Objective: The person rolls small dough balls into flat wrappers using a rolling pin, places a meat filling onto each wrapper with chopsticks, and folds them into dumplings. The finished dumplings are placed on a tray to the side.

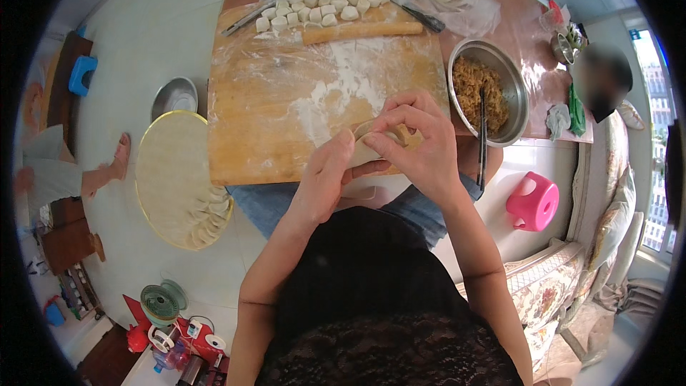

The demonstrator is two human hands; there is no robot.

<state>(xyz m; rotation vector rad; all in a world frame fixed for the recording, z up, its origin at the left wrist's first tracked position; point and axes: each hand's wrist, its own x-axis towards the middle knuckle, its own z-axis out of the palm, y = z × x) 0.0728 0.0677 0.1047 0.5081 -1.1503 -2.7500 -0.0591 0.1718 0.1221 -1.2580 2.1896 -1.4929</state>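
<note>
Between my two hands is a dumpling wrapper (365, 154), held above the near edge of a floured wooden board (257, 118). My left hand (328, 171) supports it from the left and below. Thumb and fingers of my right hand (420, 142) pinch its upper edge; whether filling lies inside is hidden. Cut dough pieces (313, 10) are heaped at the board's far side, beside a wooden rolling pin (362, 33). To the right stands a steel bowl (517, 86) of brown minced filling (477, 91), with dark chopsticks (482, 139) leaning in it.
Left of the board, a round yellow-rimmed tray (166, 171) carries several folded dumplings (209, 222). A metal basin (176, 99) is behind it. Plastic bags (455, 0) and a knife (420, 16) lie at the back. A pink stool (533, 201) stands right. Another person's foot (122, 155) shows left.
</note>
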